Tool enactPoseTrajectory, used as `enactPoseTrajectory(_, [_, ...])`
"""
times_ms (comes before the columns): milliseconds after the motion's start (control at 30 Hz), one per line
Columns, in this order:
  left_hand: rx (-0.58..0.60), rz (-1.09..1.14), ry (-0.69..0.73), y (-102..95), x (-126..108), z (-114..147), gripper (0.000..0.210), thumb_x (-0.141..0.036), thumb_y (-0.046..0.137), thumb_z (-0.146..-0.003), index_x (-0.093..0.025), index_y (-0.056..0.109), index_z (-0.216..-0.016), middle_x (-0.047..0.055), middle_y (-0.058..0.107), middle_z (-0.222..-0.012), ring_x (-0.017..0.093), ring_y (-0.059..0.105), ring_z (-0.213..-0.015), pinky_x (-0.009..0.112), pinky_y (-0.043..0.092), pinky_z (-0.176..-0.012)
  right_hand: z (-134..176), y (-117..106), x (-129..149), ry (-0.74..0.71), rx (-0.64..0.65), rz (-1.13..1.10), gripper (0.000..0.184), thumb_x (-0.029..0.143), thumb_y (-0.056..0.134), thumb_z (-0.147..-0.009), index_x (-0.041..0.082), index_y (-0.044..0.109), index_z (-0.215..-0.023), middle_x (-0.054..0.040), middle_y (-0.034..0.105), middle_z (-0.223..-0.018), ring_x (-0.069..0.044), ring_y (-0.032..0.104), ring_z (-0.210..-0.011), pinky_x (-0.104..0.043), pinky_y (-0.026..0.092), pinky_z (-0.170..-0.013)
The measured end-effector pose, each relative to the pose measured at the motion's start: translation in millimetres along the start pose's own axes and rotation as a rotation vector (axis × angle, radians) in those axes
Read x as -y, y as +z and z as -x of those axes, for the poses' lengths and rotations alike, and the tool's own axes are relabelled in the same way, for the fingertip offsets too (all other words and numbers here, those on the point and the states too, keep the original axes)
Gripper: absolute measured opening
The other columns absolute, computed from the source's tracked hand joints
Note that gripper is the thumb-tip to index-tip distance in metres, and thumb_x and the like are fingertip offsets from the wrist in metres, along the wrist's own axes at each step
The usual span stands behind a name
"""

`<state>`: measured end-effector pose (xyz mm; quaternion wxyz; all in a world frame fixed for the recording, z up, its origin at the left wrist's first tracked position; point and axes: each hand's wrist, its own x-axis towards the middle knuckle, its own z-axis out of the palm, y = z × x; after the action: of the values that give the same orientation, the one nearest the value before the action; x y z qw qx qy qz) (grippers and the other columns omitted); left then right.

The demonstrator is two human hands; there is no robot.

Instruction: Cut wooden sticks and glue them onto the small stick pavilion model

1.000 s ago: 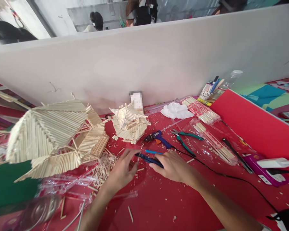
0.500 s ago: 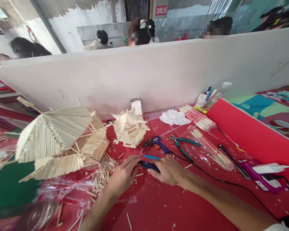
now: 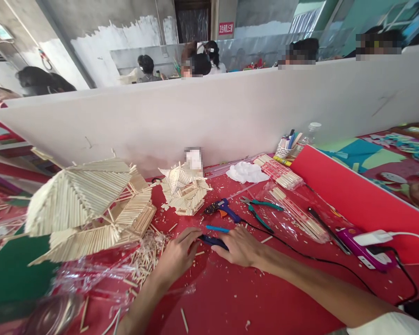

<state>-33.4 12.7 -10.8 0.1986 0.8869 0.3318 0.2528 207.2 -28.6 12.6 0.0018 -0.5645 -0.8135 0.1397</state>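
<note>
Reaching forward palm-down; clamping one dark-blue tool (image 3: pixel 212 241) in the right hand (image 3: pixel 240 246), short of the table's (image 3: pixel 226 298) far edge; curling the left hand (image 3: pixel 179 252) by the tool's tip, cannot tell if gripping.

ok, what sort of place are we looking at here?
Probably a shared craft workshop or classroom: a large roofed stick model and a glue gun sit on a scrap-strewn red tabletop, and other people's heads show beyond the white partition.
</note>
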Motion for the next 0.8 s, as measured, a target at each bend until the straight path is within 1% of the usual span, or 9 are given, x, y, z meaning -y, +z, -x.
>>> enactPoseTrajectory(133, [-0.012, 0.025, 0.016, 0.3, 1, -1, 0.030, -0.012, 0.054, -0.099, -0.021, 0.065, -0.125, 0.010, 0.074, -0.121, 0.021, 0.074, -0.108, 0.036, 0.062, -0.094, -1, 0, 0, -0.001, 0.006, 0.010, 0.054, 0.054, 0.040, -0.103, 0.016, 0.076, -0.115, -0.0182, 0.080, -0.099, -0.035, 0.076, -0.091, -0.035, 0.046, -0.078])
enactPoseTrajectory(233, [-0.033, 0.043, 0.027, -1.3, 0, -3, 0.028, -0.012, 0.053, -0.099, -0.021, 0.065, -0.123, 0.010, 0.074, -0.118, 0.021, 0.073, -0.108, 0.035, 0.061, -0.095, -4, -1, 0, -0.010, 0.008, 0.018, 0.053, 0.054, 0.040, -0.103, 0.017, 0.077, -0.112, -0.0182, 0.080, -0.100, -0.035, 0.077, -0.092, -0.035, 0.046, -0.078])
enactPoseTrajectory(300, [-0.043, 0.057, 0.023, -3.1, 0, -4, 0.028, -0.012, 0.053, -0.099, -0.020, 0.066, -0.122, 0.010, 0.075, -0.117, 0.020, 0.074, -0.106, 0.034, 0.061, -0.094, -6, -3, 1, 0.000, 0.030, 0.030, 0.056, 0.054, 0.039, -0.104, 0.016, 0.078, -0.109, -0.0194, 0.080, -0.099, -0.035, 0.077, -0.092, -0.035, 0.047, -0.079])
enactPoseTrajectory(467, [-0.032, 0.055, 0.001, -6.8, 4, -4, 0.028, -0.008, 0.054, -0.096, -0.020, 0.068, -0.117, 0.009, 0.076, -0.114, 0.020, 0.075, -0.102, 0.033, 0.062, -0.090, -8, -6, 4, 0.044, 0.065, 0.070, 0.061, 0.055, 0.036, -0.105, 0.012, 0.080, -0.102, -0.0216, 0.080, -0.096, -0.036, 0.076, -0.093, -0.037, 0.048, -0.081])
enactPoseTrajectory(567, [0.009, -0.003, 0.042, -9.0, 11, -1, 0.036, 0.000, 0.049, -0.093, -0.020, 0.069, -0.115, 0.008, 0.075, -0.113, 0.019, 0.075, -0.097, 0.030, 0.061, -0.085, -8, -8, 6, 0.049, 0.067, 0.085, 0.064, 0.057, 0.035, -0.105, 0.012, 0.080, -0.099, -0.0220, 0.079, -0.093, -0.037, 0.076, -0.091, -0.038, 0.049, -0.080])
enactPoseTrajectory(667, [0.088, -0.134, 0.092, -13.6, 18, 1, 0.045, 0.006, 0.047, -0.090, -0.021, 0.068, -0.119, 0.008, 0.074, -0.113, 0.017, 0.075, -0.087, 0.025, 0.060, -0.074, -7, -9, 10, 0.056, 0.047, 0.080, 0.062, 0.060, 0.038, -0.103, 0.013, 0.078, -0.104, -0.0210, 0.079, -0.094, -0.038, 0.076, -0.090, -0.040, 0.050, -0.080])
enactPoseTrajectory(733, [0.152, -0.239, 0.124, -17.3, 20, 2, 0.050, 0.008, 0.048, -0.087, -0.022, 0.067, -0.122, 0.007, 0.074, -0.114, 0.017, 0.074, -0.083, 0.024, 0.058, -0.069, -6, -8, 14, 0.089, 0.028, 0.088, 0.060, 0.060, 0.041, -0.102, 0.011, 0.076, -0.107, -0.0214, 0.079, -0.094, -0.039, 0.076, -0.090, -0.042, 0.051, -0.081])
enactPoseTrajectory(800, [0.201, -0.337, 0.169, -20.5, 21, 3, 0.053, 0.009, 0.048, -0.085, -0.022, 0.066, -0.124, 0.007, 0.074, -0.116, 0.018, 0.074, -0.080, 0.024, 0.057, -0.066, -4, -5, 20, 0.140, 0.015, 0.093, 0.056, 0.055, 0.044, -0.101, 0.008, 0.073, -0.110, -0.0221, 0.078, -0.094, -0.039, 0.075, -0.090, -0.044, 0.052, -0.083])
